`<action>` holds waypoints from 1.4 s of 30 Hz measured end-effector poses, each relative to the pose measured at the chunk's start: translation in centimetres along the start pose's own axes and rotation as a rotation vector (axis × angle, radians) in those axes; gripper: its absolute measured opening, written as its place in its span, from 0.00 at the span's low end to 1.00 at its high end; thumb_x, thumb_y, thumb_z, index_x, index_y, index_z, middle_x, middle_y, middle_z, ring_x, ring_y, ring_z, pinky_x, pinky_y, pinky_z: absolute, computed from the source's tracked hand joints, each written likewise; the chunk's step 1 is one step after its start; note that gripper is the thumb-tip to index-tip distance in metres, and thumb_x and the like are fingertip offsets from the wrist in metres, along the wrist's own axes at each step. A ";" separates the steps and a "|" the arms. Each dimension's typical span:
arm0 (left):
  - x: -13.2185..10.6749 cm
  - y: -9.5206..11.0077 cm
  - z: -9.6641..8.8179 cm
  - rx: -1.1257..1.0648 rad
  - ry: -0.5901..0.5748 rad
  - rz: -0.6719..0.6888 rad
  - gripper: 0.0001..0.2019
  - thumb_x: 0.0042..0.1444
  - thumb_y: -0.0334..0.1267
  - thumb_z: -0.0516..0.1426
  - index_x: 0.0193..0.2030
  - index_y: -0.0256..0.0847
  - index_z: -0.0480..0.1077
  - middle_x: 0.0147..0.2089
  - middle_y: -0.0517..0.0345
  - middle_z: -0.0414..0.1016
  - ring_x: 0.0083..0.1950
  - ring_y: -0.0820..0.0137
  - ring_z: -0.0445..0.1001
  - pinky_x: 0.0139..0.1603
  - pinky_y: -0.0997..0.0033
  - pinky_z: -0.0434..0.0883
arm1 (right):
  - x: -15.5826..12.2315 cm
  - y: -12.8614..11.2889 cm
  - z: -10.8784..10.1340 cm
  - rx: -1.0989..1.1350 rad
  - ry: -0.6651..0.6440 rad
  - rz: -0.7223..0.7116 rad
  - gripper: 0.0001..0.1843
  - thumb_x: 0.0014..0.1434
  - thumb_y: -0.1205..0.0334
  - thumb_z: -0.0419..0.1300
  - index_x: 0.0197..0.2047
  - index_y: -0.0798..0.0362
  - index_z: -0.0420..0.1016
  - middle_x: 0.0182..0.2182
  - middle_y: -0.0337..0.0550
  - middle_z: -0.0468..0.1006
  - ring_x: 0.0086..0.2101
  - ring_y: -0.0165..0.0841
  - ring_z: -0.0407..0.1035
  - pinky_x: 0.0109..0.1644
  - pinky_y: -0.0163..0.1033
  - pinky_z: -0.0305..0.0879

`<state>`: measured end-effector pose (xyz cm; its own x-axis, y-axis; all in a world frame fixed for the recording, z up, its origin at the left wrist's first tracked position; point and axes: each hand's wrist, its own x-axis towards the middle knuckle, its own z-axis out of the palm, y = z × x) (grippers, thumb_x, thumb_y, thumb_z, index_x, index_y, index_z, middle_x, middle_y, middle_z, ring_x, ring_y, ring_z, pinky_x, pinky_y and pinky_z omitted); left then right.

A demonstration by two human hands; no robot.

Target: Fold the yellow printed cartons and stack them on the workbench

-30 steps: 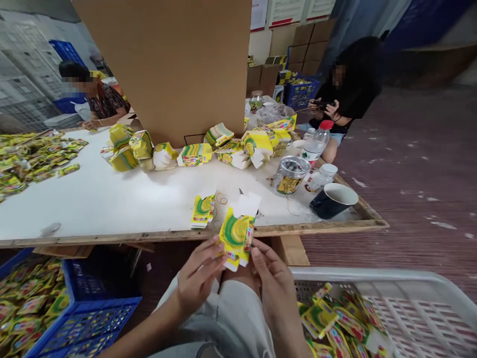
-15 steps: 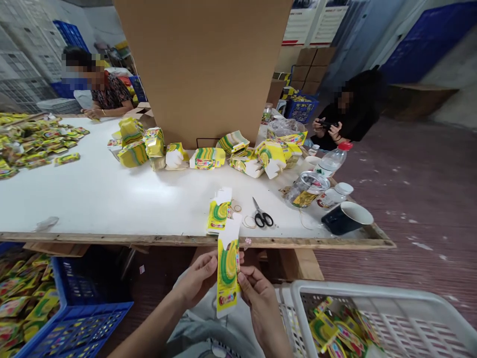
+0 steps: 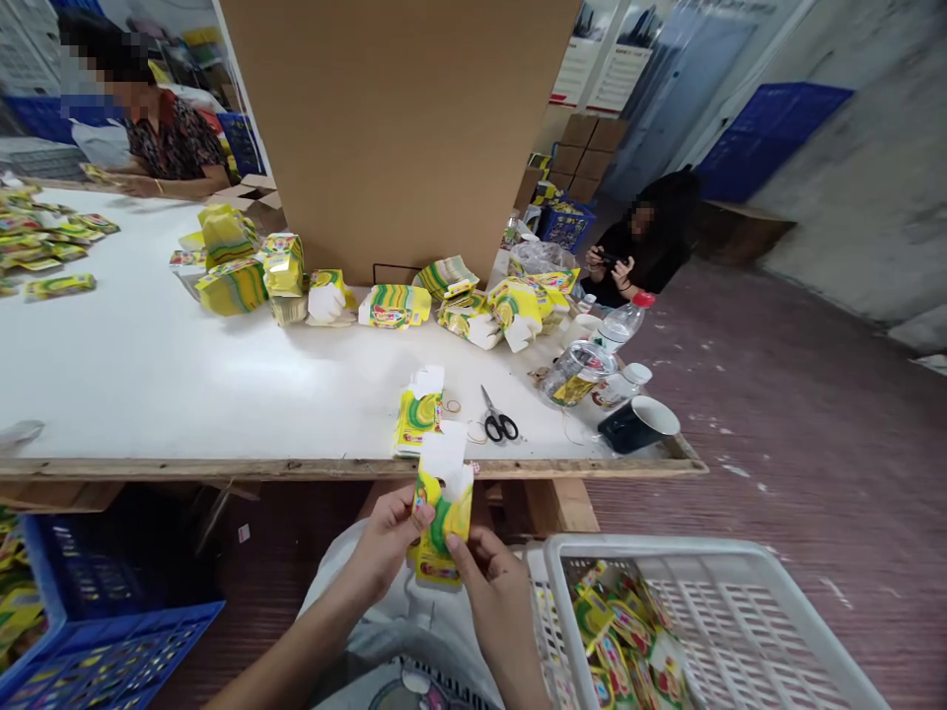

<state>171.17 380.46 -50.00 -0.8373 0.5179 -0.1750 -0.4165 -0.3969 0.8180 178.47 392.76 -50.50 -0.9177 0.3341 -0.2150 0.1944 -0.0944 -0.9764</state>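
Note:
Between my two hands is a yellow-and-green printed carton, its white end flap pointing toward the table. My left hand grips its left side, thumb on the printed face. On the right edge, my right hand pinches it with the thumb in front and fingers behind. The carton is held above my lap, just short of the table edge. Beyond it, a small stack of flat cartons lies on the white table. Black-handled scissors and a rubber band lie right of the stack.
Bundled cartons line the table before a large cardboard box. A dark mug, clear jar and bottle stand right. A white basket and blue crate flank me. Two people sit beyond.
The carton has turned a little, with a side panel now showing at its left, and my left thumb has come onto its face. My view has shifted to the right.

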 end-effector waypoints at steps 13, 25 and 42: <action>-1.4 1.0 -1.4 0.259 -0.156 0.148 0.23 0.61 0.39 0.58 0.61 0.46 0.57 0.51 0.50 0.75 0.52 0.64 0.74 0.53 0.66 0.68 | 0.8 -1.3 -1.5 -0.030 -0.121 -0.201 0.25 0.61 0.55 0.61 0.60 0.46 0.65 0.55 0.49 0.74 0.50 0.39 0.71 0.54 0.44 0.68; -0.3 0.9 -0.8 0.235 -0.386 -0.028 0.35 0.55 0.38 0.63 0.67 0.48 0.52 0.51 0.49 0.74 0.49 0.64 0.74 0.47 0.66 0.69 | 1.2 -2.7 -4.3 -0.298 -0.153 -0.341 0.12 0.64 0.53 0.56 0.35 0.49 0.77 0.31 0.43 0.76 0.33 0.35 0.70 0.36 0.35 0.65; 2.2 1.0 -0.3 0.355 -0.302 0.019 0.22 0.59 0.39 0.60 0.60 0.43 0.65 0.54 0.46 0.76 0.53 0.60 0.75 0.52 0.64 0.70 | 4.3 -1.9 -4.0 -0.403 -0.037 -0.185 0.21 0.58 0.52 0.63 0.52 0.50 0.71 0.16 0.32 0.73 0.19 0.31 0.63 0.25 0.34 0.58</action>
<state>168.82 380.94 -49.75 -0.6812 0.7313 -0.0337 -0.2112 -0.1522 0.9655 175.56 398.11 -49.63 -0.9600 0.2769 -0.0424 0.1389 0.3390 -0.9305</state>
